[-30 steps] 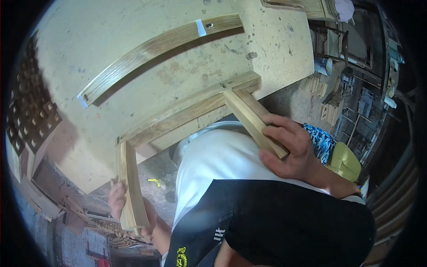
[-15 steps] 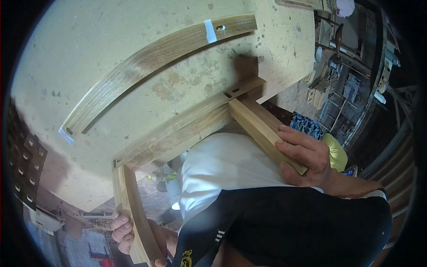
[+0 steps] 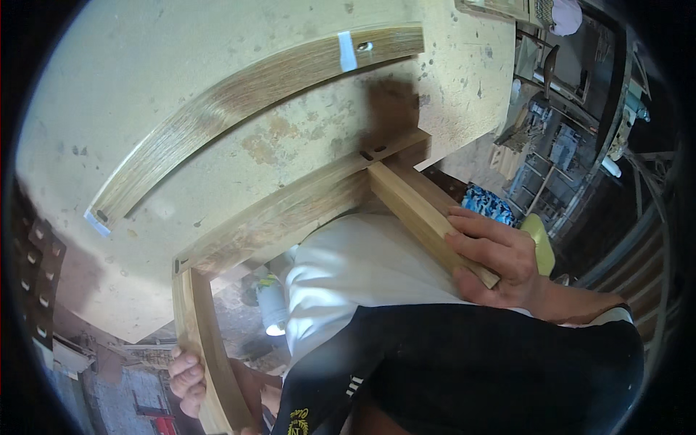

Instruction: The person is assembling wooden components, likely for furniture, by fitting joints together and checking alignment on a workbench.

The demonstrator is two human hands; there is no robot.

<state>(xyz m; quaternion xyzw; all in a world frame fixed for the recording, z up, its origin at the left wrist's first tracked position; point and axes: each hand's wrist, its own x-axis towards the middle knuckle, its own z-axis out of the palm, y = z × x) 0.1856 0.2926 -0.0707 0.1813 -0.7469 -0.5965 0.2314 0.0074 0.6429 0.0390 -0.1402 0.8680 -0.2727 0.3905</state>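
Both my hands grip a U-shaped wooden frame (image 3: 283, 206), made of a long crosspiece with a leg at each end. My left hand (image 3: 190, 382) is wrapped round the left leg (image 3: 206, 341) near its lower end. On the right, my right hand (image 3: 500, 257) closes over the outer end of the other leg (image 3: 413, 210), fingers on top. The crosspiece lies along the near edge of the table, with dark slots cut near its two ends. Beyond it on the tabletop rests a separate curved wooden piece (image 3: 239, 90), with a pale strip (image 3: 348, 51) across it and a slot near each end.
The pale, stained table (image 3: 167, 58) fills the upper left. At the far left stand dark wooden pieces with rows of holes (image 3: 40, 268). A white cylindrical container (image 3: 272, 308) is below the table edge. Tools and scraps (image 3: 536, 123) clutter the floor at right.
The frame, with both hands still on it, has shifted slightly left in view. Its left leg and my left hand moved most.
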